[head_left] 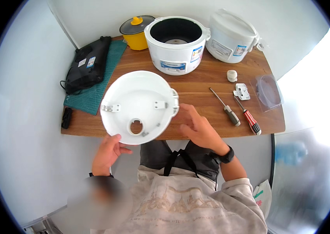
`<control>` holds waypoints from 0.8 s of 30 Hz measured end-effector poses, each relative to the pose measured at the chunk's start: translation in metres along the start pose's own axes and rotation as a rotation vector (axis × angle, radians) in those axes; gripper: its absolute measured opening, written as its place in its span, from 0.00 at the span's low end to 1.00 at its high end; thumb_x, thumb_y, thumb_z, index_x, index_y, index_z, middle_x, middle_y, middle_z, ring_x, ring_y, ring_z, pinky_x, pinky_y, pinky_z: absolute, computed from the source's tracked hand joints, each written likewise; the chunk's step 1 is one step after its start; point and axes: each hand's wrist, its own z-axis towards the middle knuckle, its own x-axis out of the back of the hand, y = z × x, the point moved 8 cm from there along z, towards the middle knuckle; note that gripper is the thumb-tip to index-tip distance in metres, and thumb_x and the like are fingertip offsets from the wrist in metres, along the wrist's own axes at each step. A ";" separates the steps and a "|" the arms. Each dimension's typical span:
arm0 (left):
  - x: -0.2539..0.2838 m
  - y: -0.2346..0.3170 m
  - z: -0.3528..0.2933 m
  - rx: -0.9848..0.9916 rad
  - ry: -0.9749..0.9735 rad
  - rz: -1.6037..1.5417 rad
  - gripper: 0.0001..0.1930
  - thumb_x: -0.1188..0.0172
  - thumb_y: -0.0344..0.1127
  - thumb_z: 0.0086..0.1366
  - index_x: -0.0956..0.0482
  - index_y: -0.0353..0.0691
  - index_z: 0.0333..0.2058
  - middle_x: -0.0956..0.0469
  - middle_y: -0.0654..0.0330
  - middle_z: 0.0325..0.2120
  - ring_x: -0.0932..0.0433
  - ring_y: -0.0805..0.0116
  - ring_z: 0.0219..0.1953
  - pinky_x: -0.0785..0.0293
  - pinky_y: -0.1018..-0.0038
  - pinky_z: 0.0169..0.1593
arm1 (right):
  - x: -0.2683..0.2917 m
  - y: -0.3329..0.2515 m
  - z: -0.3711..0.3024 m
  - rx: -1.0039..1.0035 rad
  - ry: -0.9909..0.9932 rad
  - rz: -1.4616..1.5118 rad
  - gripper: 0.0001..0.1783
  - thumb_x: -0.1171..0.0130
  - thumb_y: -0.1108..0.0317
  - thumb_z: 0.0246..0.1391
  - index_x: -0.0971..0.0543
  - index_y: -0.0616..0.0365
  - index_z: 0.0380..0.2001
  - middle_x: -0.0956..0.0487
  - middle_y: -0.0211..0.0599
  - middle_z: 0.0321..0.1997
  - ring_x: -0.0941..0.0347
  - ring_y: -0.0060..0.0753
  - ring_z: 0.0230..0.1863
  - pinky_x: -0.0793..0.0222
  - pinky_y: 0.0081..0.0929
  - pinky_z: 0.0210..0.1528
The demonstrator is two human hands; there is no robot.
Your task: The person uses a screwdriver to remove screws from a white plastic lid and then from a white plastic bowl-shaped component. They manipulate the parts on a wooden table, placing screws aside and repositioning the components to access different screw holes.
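The open cooker (pixel 176 43) at the back of the table carries two labels on its white front wall: a wide rectangular one (pixel 172 66), blue and white, low at the middle, and a smaller upright one (pixel 196 54) to its right, blue and white with a red patch. The closed cooker (pixel 231 37) beside it has a pale grey rectangular label (pixel 219 49) on its front and a small upright blue, white and red one (pixel 240 50) just to the right. The black appliance (pixel 87 64) on the left bears two small stickers on top, one white (pixel 82 62), one blue and white (pixel 91 61). No screens or signs show.
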 end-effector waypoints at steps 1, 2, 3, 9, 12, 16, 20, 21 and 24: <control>-0.014 -0.005 0.002 0.032 -0.064 -0.027 0.28 0.47 0.42 0.71 0.39 0.32 0.63 0.20 0.48 0.49 0.16 0.54 0.45 0.14 0.67 0.37 | 0.004 0.000 -0.014 -0.028 0.002 0.114 0.34 0.50 0.73 0.60 0.45 0.56 0.69 0.20 0.48 0.54 0.18 0.38 0.39 0.22 0.32 0.40; -0.026 -0.008 0.007 0.057 -0.090 -0.015 0.28 0.47 0.41 0.71 0.40 0.33 0.63 0.21 0.48 0.50 0.16 0.55 0.46 0.15 0.67 0.38 | 0.009 0.003 -0.026 -0.055 0.005 0.228 0.36 0.51 0.73 0.61 0.49 0.56 0.71 0.20 0.48 0.52 0.18 0.34 0.38 0.22 0.30 0.39; -0.039 -0.011 0.011 0.085 -0.112 0.001 0.28 0.47 0.40 0.71 0.41 0.34 0.64 0.21 0.48 0.51 0.17 0.55 0.48 0.15 0.66 0.39 | 0.014 0.008 -0.035 -0.092 0.026 0.353 0.37 0.52 0.70 0.65 0.55 0.57 0.73 0.19 0.46 0.50 0.18 0.31 0.38 0.22 0.29 0.36; -0.114 -0.039 0.027 0.202 -0.344 -0.005 0.27 0.47 0.41 0.74 0.42 0.36 0.64 0.24 0.49 0.55 0.20 0.56 0.53 0.18 0.68 0.46 | 0.045 0.031 -0.061 -0.197 0.255 0.304 0.39 0.47 0.67 0.66 0.54 0.62 0.72 0.16 0.44 0.37 0.17 0.30 0.32 0.20 0.26 0.32; -0.135 -0.057 0.032 0.223 -0.379 0.071 0.28 0.47 0.46 0.74 0.40 0.35 0.64 0.24 0.48 0.55 0.20 0.55 0.53 0.18 0.67 0.47 | 0.063 0.044 -0.063 -0.211 0.339 0.285 0.38 0.48 0.71 0.63 0.51 0.63 0.71 0.16 0.44 0.34 0.17 0.30 0.29 0.19 0.27 0.32; -0.157 -0.076 0.024 0.391 -0.595 0.170 0.26 0.53 0.52 0.76 0.34 0.34 0.59 0.23 0.47 0.54 0.19 0.58 0.52 0.19 0.66 0.47 | 0.087 0.067 -0.057 -0.290 0.385 0.251 0.35 0.51 0.75 0.59 0.45 0.66 0.69 0.17 0.44 0.33 0.18 0.30 0.27 0.19 0.27 0.30; -0.157 -0.086 0.017 0.507 -0.697 0.304 0.21 0.55 0.49 0.76 0.30 0.35 0.53 0.21 0.49 0.52 0.19 0.61 0.50 0.20 0.67 0.47 | 0.106 0.074 -0.047 -0.322 0.309 0.103 0.33 0.51 0.71 0.59 0.41 0.68 0.67 0.18 0.43 0.29 0.20 0.30 0.24 0.21 0.27 0.26; -0.158 -0.085 0.013 0.496 -0.733 0.382 0.20 0.55 0.48 0.77 0.29 0.35 0.52 0.21 0.50 0.51 0.19 0.62 0.50 0.20 0.68 0.47 | 0.107 0.074 -0.045 -0.310 0.288 0.063 0.33 0.50 0.71 0.57 0.38 0.67 0.66 0.18 0.44 0.27 0.20 0.32 0.22 0.22 0.28 0.25; -0.160 -0.080 0.002 0.464 -0.837 0.505 0.16 0.52 0.43 0.76 0.27 0.36 0.49 0.19 0.54 0.49 0.19 0.65 0.49 0.21 0.71 0.47 | 0.111 0.061 -0.037 -0.271 0.189 -0.143 0.33 0.49 0.70 0.56 0.37 0.65 0.65 0.19 0.47 0.25 0.20 0.35 0.21 0.23 0.29 0.25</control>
